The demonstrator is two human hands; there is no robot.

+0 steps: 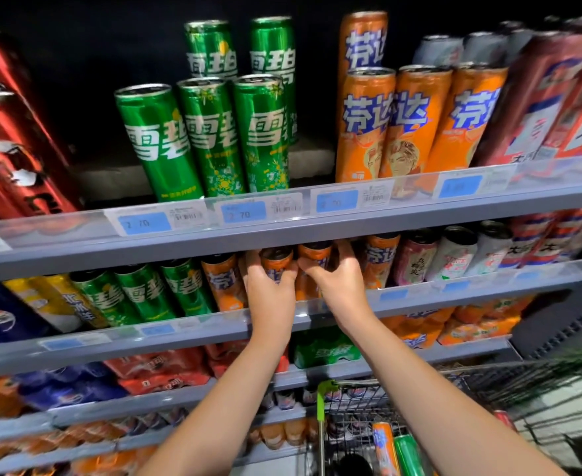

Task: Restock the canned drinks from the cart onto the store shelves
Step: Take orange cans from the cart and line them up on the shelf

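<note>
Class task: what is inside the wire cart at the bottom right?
Inside the cart lie an orange can and a green can. The right arm and the frame edge hide the rest.

Orange cans [277, 266] with blue lettering in both hands; green cans [183, 286] left of them, grey shelf edge [282, 231] above.

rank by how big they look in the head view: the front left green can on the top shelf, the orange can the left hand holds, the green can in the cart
1. Top-shelf green can, largest; it is also nearest the camera.
2 and 3. Orange can in the left hand and cart green can: both partly hidden, so unranked.
</note>
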